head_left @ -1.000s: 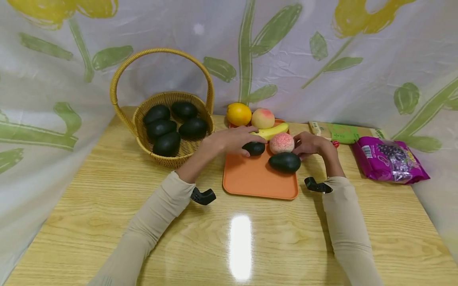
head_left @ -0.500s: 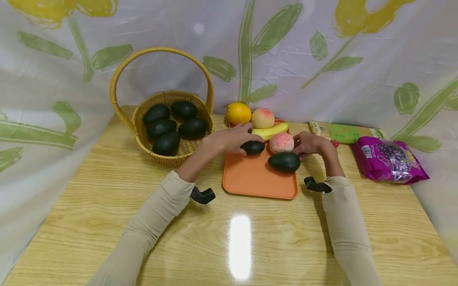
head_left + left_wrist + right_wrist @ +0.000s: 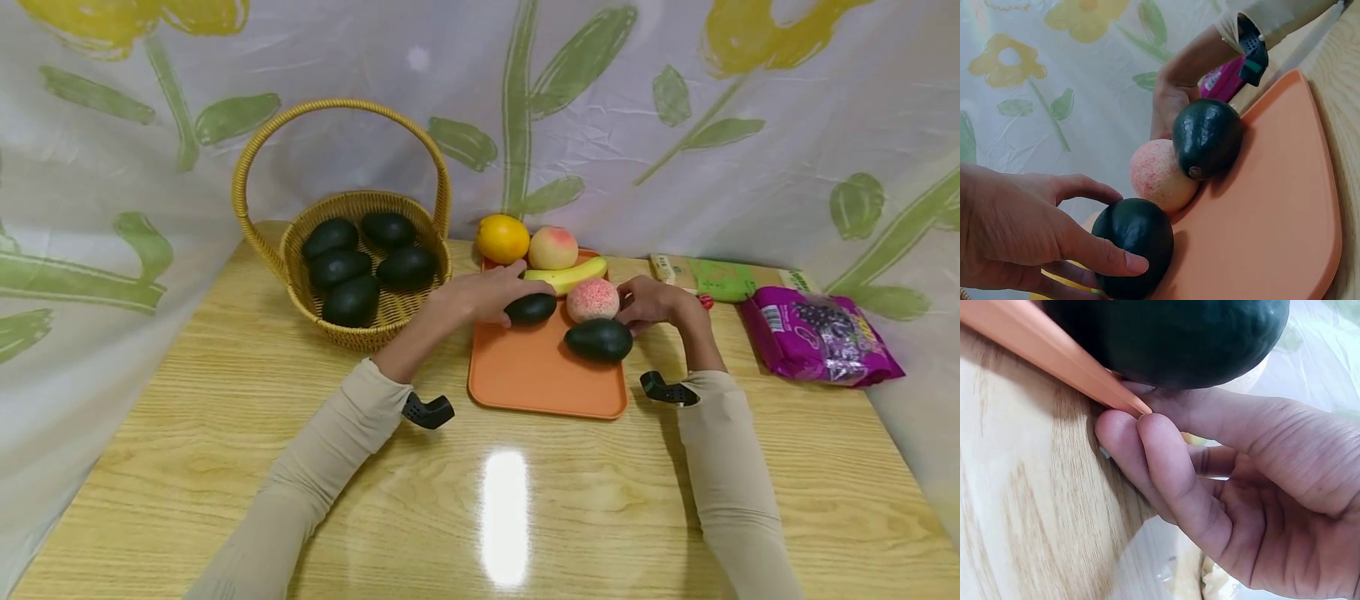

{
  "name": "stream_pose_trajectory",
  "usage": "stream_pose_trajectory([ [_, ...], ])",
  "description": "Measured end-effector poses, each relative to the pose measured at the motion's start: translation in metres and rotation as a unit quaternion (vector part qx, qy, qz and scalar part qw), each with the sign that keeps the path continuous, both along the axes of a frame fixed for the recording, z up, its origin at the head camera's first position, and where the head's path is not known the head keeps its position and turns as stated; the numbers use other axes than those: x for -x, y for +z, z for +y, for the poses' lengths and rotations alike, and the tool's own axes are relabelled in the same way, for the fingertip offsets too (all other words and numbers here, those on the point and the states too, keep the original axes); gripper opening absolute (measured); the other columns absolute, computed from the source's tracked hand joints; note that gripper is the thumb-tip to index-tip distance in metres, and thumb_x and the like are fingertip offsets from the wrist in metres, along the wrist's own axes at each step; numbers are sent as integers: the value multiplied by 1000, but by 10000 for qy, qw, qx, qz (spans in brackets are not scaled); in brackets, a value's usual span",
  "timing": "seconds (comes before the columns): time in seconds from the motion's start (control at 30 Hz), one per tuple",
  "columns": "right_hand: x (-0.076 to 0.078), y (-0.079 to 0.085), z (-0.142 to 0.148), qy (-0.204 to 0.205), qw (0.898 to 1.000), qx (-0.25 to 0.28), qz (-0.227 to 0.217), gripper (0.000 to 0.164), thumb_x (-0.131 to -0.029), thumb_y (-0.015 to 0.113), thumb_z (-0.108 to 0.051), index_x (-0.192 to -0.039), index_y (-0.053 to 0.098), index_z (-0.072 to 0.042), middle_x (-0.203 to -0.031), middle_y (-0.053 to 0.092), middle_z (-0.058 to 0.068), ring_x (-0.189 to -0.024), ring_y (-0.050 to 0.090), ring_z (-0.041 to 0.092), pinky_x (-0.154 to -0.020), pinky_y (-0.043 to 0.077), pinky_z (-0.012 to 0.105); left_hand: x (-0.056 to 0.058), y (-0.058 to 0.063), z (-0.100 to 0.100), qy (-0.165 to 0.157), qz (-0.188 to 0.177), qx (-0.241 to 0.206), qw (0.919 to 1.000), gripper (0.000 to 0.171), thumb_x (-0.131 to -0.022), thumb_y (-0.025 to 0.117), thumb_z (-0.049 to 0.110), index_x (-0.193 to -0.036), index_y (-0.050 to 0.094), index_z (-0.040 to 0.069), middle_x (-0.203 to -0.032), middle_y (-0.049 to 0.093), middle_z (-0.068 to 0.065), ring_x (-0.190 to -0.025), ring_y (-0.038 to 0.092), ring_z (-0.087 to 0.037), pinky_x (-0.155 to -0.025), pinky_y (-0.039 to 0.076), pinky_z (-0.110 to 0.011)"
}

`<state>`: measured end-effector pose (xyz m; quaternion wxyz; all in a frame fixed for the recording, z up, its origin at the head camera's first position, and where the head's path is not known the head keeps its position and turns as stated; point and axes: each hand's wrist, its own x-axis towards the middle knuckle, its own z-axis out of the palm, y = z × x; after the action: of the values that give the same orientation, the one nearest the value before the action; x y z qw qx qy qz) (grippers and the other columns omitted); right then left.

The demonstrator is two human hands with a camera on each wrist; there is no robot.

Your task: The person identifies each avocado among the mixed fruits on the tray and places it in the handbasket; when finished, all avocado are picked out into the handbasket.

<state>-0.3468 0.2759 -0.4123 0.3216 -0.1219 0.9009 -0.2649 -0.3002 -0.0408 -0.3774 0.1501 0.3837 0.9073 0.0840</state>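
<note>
My left hand (image 3: 487, 294) holds an avocado (image 3: 531, 309) at the left side of the orange tray (image 3: 540, 387), thumb on its near side and fingers over the far side, as the left wrist view shows. The right hand (image 3: 1235, 481) pinches the tray's right rim between thumb and curled fingertips. Just above that thumb lies a second avocado (image 3: 1207, 137), beside a pink speckled peach (image 3: 592, 300). Behind them on the tray are a banana (image 3: 566, 277), another peach (image 3: 553, 248) and a yellow lemon-like fruit (image 3: 502, 239).
A tall-handled wicker basket (image 3: 363, 337) with several avocados stands left of the tray. To the right lie a purple grape-print packet (image 3: 817, 336), a green and brown packet (image 3: 727, 279) and a small red item (image 3: 705, 301). A flower-printed curtain (image 3: 600, 167) hangs behind the wooden table (image 3: 375, 500).
The left hand's fingers have drawn back slightly from over the banana and settled on the avocado, which has shifted a little left. The right hand has stayed at the tray's rim.
</note>
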Motion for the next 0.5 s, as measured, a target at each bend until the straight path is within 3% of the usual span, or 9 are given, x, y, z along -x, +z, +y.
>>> stream_pose_trajectory([
  [0.13,1,-1,0,-19,10000,63,-31,45,-93,69,-11,-131,58,11,-113,66,17,-79,62,8,-70,57,22,1,-2,1,128,-102,-89,9998,72,-96,77,15,-156,40,30,-165,32,-28,-134,60,-38,-108,54,-50],
  [0.3,1,-2,1,-17,10000,57,-12,44,-92,70,-12,-128,60,10,-108,67,13,-78,62,9,-69,57,23,2,-4,2,-94,82,-196,9997,65,-95,77,14,-150,45,25,-155,43,-27,-125,63,-36,-106,55,-48],
  [0.5,-1,2,1,42,10000,28,-27,44,-92,70,-13,-129,60,9,-108,65,13,-79,61,9,-68,57,22,3,-6,3,-148,43,-256,9996,63,-94,77,12,-147,45,24,-160,38,-29,-133,60,-38,-109,54,-49],
])
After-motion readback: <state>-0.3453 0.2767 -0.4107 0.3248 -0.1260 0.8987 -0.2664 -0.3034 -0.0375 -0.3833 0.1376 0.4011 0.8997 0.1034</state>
